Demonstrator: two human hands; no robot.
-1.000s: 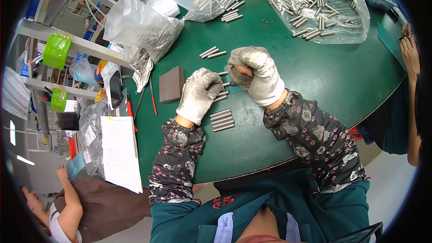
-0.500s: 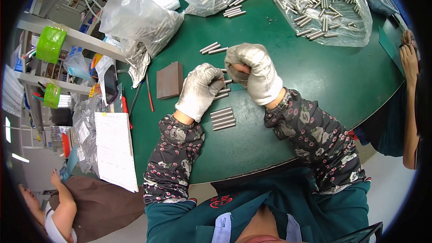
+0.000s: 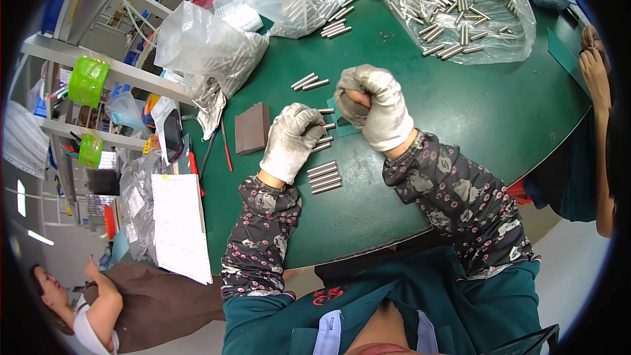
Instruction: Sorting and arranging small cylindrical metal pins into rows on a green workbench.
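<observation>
Fingers [image 3: 307, 114] are curled on the left hand [image 3: 289, 135] and right hand [image 3: 378, 108]; whether anything is gripped cannot be told. Between them, nearer the left, metal pins [image 3: 325, 139] are laid, long axes roughly left to right. Beneath, a green table [image 3: 460, 125] is seen; shelving [image 3: 131, 73] is set leftward.

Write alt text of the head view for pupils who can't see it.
A gloved left hand is at metal pins on a green table; the gloved right hand is curled nearby, any contents hidden. Another row of pins lies lower in view; plastic bags of pins lie farther back.
</observation>
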